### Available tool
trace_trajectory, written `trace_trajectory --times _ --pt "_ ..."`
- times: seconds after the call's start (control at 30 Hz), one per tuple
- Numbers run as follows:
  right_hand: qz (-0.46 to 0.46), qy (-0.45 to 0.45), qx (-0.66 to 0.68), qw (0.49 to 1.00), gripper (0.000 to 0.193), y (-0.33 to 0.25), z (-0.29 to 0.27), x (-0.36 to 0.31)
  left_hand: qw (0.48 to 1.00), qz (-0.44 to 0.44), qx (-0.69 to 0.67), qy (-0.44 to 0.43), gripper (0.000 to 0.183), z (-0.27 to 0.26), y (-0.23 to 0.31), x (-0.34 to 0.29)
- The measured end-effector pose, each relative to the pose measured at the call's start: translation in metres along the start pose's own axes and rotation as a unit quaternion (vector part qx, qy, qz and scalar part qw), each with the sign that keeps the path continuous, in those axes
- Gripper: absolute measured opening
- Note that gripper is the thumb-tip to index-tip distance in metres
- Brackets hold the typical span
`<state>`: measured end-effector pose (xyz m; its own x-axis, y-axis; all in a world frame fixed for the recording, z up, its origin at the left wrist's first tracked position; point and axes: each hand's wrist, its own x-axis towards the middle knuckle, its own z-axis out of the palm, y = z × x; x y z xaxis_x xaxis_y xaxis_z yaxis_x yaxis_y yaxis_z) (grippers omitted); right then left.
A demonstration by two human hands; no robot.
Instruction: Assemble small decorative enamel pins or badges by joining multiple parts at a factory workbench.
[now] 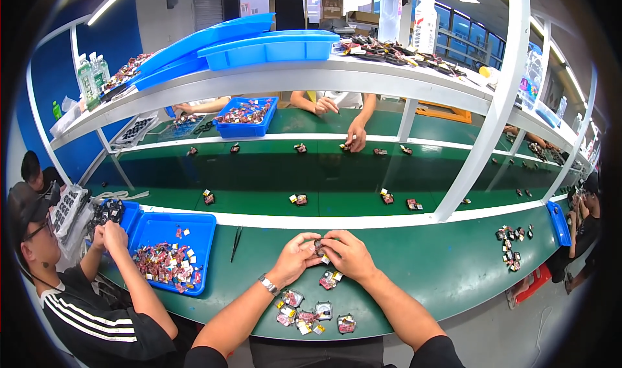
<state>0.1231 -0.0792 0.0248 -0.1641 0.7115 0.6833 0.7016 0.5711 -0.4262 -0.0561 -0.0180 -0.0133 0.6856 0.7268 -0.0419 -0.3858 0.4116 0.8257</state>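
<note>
At the middle of the near bench, my left hand and my right hand meet around a small dark electronic module. Fingers of both are closed on it, and they cover most of it. A white and yellow tab shows just below the fingertips. Right under my hands lies another module with red, white and yellow parts. Closer to my body sits a loose group of similar modules, some in clear casings. One more module rests to their right.
Black tweezers lie left of my hands, beside a blue tray of small parts. A co-worker sits at left. Ahead, a white rail borders a green belt carrying spaced modules. A shelf spans above; more modules lie right.
</note>
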Motion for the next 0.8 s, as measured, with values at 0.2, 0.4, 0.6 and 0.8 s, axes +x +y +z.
trace_trajectory --times 0.2,0.4,0.6,0.8 --pt "0.03 0.001 0.009 1.0 0.016 -0.001 0.002 -0.001 1.0 -0.002 0.006 -0.003 0.027 0.005 0.002 -0.001" --pt "0.034 0.027 0.014 0.999 0.014 -0.006 0.006 -0.001 0.996 0.026 0.073 0.044 0.025 0.006 -0.001 -0.001" --pt "0.043 0.046 -0.005 0.998 0.014 -0.008 0.013 -0.004 0.989 0.032 0.124 0.078 0.025 0.006 -0.004 -0.001" --pt "0.08 0.064 0.037 0.994 0.014 -0.003 0.016 -0.006 0.996 0.049 0.07 0.027 0.028 0.007 -0.003 -0.001"
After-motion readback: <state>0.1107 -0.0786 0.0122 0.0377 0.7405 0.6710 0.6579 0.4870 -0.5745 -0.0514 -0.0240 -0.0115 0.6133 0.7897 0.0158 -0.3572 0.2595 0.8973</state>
